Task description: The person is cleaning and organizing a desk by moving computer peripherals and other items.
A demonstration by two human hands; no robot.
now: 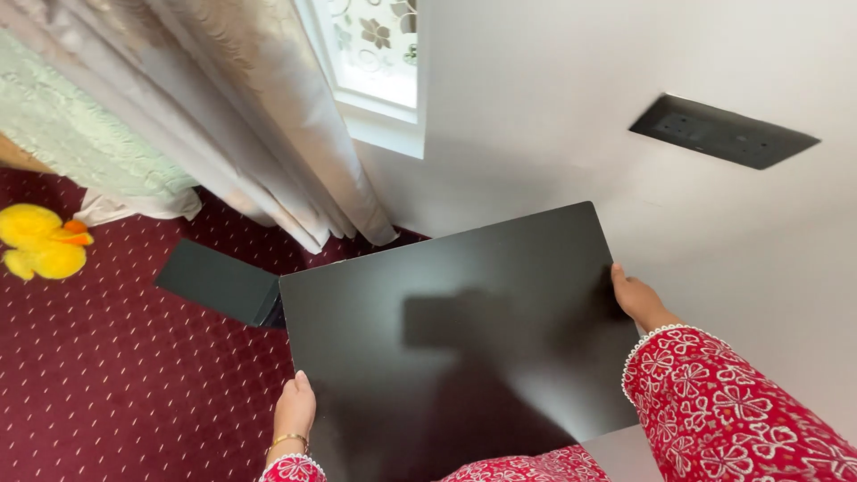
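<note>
A large glossy black board (455,330) fills the lower middle of the head view, held flat and tilted slightly, its surface showing dim reflections. My left hand (294,411) grips its near left edge, a gold bangle at the wrist. My right hand (636,297) grips the right edge close to the far corner. Both arms wear red sleeves with white flower print. The board's near edge is hidden by my body.
A second dark board (217,280) lies on the dark red dotted carpet (116,384) just left of the held one. Beige curtains (250,116) hang by a window. A yellow plush duck (40,241) sits far left. A black socket plate (721,132) is set in the white wall.
</note>
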